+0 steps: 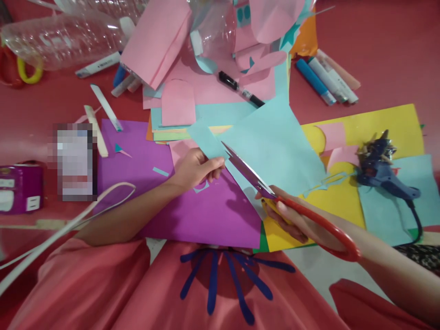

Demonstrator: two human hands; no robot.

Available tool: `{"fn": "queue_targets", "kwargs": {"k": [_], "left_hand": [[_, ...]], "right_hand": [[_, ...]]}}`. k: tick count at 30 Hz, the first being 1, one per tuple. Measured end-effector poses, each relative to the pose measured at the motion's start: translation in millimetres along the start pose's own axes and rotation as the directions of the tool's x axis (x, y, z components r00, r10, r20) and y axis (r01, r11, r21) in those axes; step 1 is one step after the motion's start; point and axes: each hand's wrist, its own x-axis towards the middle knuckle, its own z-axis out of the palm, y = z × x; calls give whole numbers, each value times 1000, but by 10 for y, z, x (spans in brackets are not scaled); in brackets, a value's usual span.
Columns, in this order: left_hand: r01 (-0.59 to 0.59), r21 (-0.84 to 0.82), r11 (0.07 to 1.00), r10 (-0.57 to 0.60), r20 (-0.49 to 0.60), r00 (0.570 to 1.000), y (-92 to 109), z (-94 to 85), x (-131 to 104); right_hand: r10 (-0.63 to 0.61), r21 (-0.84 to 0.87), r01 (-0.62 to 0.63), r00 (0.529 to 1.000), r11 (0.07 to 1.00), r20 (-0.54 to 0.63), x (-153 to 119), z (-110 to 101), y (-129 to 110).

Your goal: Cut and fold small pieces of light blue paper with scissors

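Note:
A light-blue paper sheet [275, 146] is partly cut, with a strip coming away along its left edge. My left hand [199, 169] is closed, pinching that strip near its lower end. Long scissors [318, 220] with a red handle are in my right hand [287, 213], its fingers wrapped around the grips. The blades point up and left and lie at the cut between strip and sheet. Beneath my hands lie a purple sheet [206, 220] and a yellow sheet [343, 220]. Small blue offcuts [160, 172] rest on the purple sheet.
Right of my right hand, a blue glue gun [388, 176] with a black cord sits on paper. Markers [316, 80] lie behind it. A phone [75, 162] and purple box [24, 188] are at left. Clear plastic bottles [65, 41] and a pink paper box [158, 41] stand at the back.

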Motion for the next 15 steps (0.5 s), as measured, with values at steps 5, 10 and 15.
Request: {"fn": "queue_targets", "kwargs": {"k": [5,10,15], "left_hand": [[29,-24,999,-30,-24,999,25,21,-7],[33,-2,999,-33,-35,999,47,23,-17],[67,-9,998,-67,-54,996,40,32,-19]], "right_hand": [[-43,18,43,999,999,-2,45,47,19],[-80,-12,80,997,997,-2,70,75,49],[-128,-40,128,992,991,10,82,78,92]]}}
